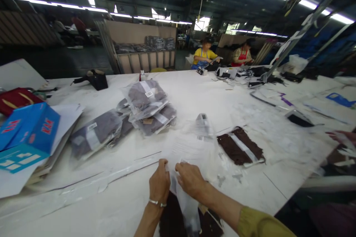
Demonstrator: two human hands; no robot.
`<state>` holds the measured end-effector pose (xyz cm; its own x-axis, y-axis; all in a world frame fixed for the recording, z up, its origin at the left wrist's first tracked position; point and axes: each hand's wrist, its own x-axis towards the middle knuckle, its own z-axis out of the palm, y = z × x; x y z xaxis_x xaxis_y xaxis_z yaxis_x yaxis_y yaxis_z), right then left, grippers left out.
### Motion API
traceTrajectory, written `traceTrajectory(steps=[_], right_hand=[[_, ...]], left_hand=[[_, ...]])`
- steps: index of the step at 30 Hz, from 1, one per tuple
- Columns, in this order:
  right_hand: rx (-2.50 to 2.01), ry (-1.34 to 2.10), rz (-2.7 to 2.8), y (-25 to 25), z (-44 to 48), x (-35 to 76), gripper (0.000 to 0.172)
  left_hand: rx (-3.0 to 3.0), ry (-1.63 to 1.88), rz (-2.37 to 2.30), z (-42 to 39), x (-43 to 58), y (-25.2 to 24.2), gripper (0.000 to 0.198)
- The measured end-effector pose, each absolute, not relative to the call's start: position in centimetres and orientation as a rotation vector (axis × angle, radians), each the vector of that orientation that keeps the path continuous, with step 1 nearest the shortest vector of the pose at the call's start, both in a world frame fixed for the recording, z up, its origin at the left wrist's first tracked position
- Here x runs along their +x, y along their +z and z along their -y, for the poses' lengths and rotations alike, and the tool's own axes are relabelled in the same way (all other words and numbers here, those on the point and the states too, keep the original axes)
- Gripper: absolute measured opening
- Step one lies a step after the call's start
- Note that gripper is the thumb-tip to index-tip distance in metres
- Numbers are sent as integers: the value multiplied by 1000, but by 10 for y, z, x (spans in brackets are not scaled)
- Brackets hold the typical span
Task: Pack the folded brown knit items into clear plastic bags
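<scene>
My left hand (160,180) and my right hand (191,178) are close together near the table's front edge, both with fingers pinched on a clear plastic bag (178,189). Below them, partly hidden by my right forearm, is a dark brown folded garment (171,216) with a pale band down its middle; whether it is inside the bag I cannot tell. A second brown folded garment (236,144), also with a pale band, lies to the right. Just beyond my hands is clear plastic with a barcode label (200,138).
Several bagged grey garments (150,107) are piled ahead to the left. A blue box (30,129) sits on cardboard at far left. Thin clear bags (267,122) spread across the right side of the white table (111,207). Another person's hand (338,137) shows at the right edge; two people sit beyond the table.
</scene>
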<state>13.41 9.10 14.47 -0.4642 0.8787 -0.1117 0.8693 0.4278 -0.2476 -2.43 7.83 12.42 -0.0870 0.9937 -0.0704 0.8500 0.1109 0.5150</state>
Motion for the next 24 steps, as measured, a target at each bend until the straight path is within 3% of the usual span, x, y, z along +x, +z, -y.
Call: traceTrajectory(steps=[3,6,11,16,24], right_hand=[[-1738,414,2547,138,-79,138,24],[-1760,417,2441,135,-72,137,31],[-1724,490,2452,130,-86,156,20],[-1972,556,2174,120,-111,217,13],[-2123,1129,1557,60,-124,204,24]], left_hand=[[1721,417,-1981,-69,-25,121,23],[1728,371,-1920,-64,-21,125,20],[1780,264,-1869,-58,-22,128,21],[1769,58,-1924,-44,-67,103,26],[1310,122,-2062,-70,-109,70,37]])
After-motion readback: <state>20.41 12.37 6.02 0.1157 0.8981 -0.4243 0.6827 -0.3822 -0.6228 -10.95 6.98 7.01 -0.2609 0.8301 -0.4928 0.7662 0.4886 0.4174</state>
